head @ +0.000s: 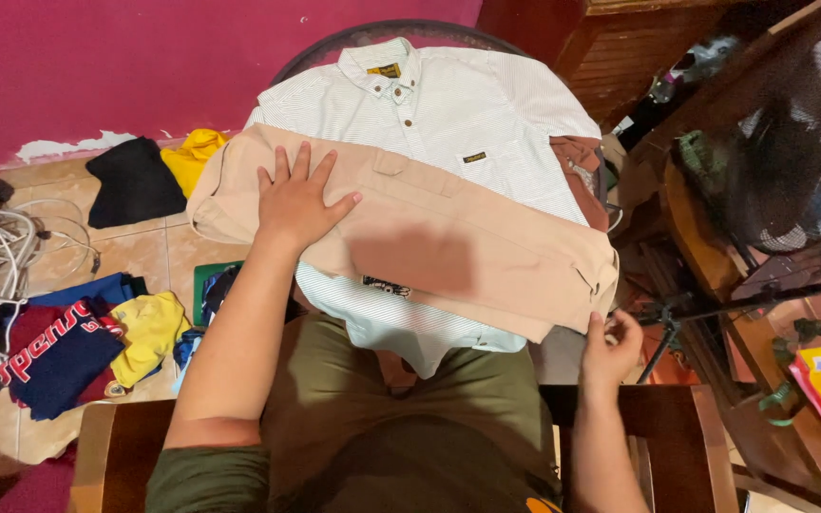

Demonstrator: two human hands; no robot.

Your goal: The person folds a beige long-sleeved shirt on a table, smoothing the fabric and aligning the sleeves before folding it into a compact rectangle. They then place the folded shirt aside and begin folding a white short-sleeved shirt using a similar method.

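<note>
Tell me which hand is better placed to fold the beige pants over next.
Probably the right hand: it already pinches the corner of the beige pants at their near right end. The left hand lies flat on the cloth, fingers spread, pinning it rather than gripping.

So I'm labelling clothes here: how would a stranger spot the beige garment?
Find the round table by the magenta wall. A white buttoned shirt lies on it; the beige garment lies folded across that shirt, plain tan, under the left hand.
</note>
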